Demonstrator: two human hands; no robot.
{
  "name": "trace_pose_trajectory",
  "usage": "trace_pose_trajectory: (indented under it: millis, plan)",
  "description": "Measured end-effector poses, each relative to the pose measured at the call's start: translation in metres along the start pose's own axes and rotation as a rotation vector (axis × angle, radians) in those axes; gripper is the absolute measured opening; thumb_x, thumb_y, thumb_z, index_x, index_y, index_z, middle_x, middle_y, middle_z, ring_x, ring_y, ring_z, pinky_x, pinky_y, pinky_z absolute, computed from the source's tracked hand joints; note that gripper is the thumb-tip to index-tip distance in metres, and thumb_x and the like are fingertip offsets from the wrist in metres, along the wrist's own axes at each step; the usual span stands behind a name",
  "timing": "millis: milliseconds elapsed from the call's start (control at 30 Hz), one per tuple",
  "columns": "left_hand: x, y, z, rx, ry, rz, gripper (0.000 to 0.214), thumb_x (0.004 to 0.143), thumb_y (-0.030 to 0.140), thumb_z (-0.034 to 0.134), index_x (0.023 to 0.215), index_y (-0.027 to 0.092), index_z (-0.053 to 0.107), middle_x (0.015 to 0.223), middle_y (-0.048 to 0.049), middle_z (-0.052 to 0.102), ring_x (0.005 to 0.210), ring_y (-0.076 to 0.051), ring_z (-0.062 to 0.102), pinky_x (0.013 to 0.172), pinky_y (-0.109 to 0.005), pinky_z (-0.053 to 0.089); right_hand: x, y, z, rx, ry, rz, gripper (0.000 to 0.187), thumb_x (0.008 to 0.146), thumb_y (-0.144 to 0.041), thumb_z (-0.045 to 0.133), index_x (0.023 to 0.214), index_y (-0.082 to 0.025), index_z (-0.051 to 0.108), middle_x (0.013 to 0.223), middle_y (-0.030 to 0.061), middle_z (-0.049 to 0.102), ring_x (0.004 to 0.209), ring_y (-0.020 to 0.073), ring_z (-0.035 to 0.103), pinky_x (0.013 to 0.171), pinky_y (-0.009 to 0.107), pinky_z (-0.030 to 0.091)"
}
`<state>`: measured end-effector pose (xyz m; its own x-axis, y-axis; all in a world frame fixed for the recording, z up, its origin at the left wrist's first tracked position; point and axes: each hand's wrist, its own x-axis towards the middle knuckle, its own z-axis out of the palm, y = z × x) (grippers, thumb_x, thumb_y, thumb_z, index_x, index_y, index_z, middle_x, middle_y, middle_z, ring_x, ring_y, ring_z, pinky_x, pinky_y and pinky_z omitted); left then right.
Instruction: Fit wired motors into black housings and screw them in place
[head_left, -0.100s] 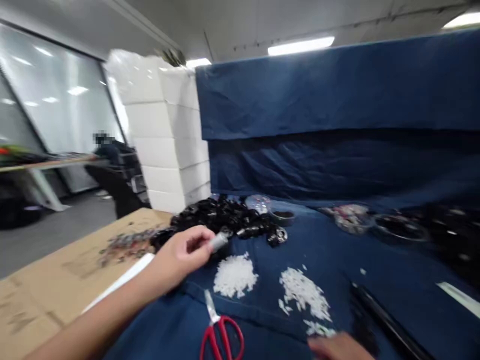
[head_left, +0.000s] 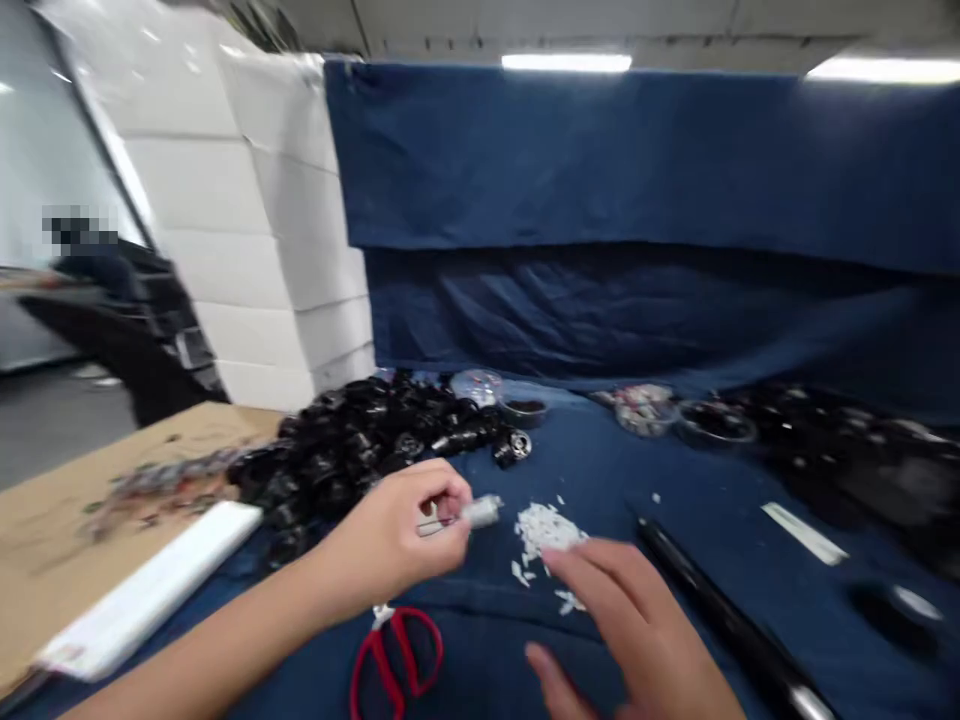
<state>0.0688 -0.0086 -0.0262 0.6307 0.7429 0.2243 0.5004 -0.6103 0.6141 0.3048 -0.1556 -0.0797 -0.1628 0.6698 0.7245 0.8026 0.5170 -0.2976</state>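
Observation:
My left hand pinches a small grey-white cylinder between thumb and fingers. Thin wire-like strands show at the hand's near side; whether they belong to the cylinder I cannot tell. My right hand is open, thumb and fingers apart, with its fingertips over the near edge of a pile of small white pieces. It is somewhat blurred, and contact with the pieces cannot be made out. Red-handled scissors lie below my left hand, their blades largely hidden.
Black parts are heaped behind my left hand. Shallow round containers stand along the back. A black pen-like tool and a pale strip lie at right. A long white box rests beside cardboard at left.
The view has swung to the right. My right hand has come up from the bottom edge towards the white pieces. My left hand, still gripping the cylinder, now hides the other white pile.

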Motion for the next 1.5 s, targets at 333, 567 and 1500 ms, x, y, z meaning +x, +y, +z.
trace_pose_trajectory:
  millis: [333, 567, 1500]
  plan:
    - [0.031, 0.006, 0.067, -0.045, -0.214, 0.095, 0.007, 0.077, 0.027, 0.071, 0.078, 0.021, 0.067, 0.083, 0.0005, 0.064, 0.075, -0.019, 0.061, 0.066, -0.030, 0.044, 0.021, 0.022, 0.014, -0.106, -0.362, 0.119, 0.032, 0.094, -0.003, 0.063, 0.121, -0.018, 0.071, 0.114, 0.0108, 0.073, 0.101, 0.0310, 0.065, 0.087, 0.050, 0.058]
    - [0.025, -0.029, 0.042, -0.236, -0.054, 0.292, 0.043, 0.108, 0.042, 0.054, 0.149, 0.030, 0.054, 0.140, -0.0059, 0.064, 0.126, -0.025, 0.062, 0.107, -0.037, 0.050, 0.009, 0.047, 0.031, 0.244, -0.201, 0.274, 0.042, 0.090, -0.005, 0.065, 0.129, -0.021, 0.070, 0.109, 0.0074, 0.065, 0.097, 0.0225, 0.064, 0.086, 0.036, 0.055]
    - [0.029, -0.053, 0.086, 0.297, -0.238, 0.350, 0.013, 0.102, 0.027, 0.067, 0.110, 0.027, 0.078, 0.104, -0.0026, 0.074, 0.095, -0.024, 0.068, 0.083, -0.039, 0.047, 0.008, 0.044, 0.039, 1.052, 0.018, 1.148, 0.024, 0.084, -0.030, 0.081, 0.103, -0.021, 0.070, 0.086, -0.0023, 0.059, 0.069, 0.0116, 0.047, 0.064, 0.023, 0.041]
